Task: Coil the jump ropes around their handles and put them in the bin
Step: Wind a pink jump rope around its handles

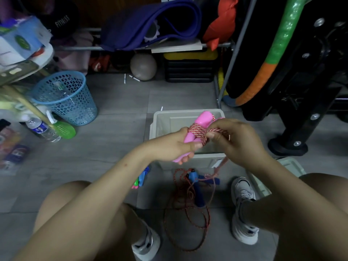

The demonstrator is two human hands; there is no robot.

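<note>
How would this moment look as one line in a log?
left hand: grips pink plastic handles | right hand: pinches red-white braided rope, winding | grey plastic bin: beneath

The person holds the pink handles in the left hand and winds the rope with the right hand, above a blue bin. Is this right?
Not quite: in the head view the bin under the hands is white-grey, not blue. The left hand does hold the pink handles, and the right hand winds the rope.
</note>
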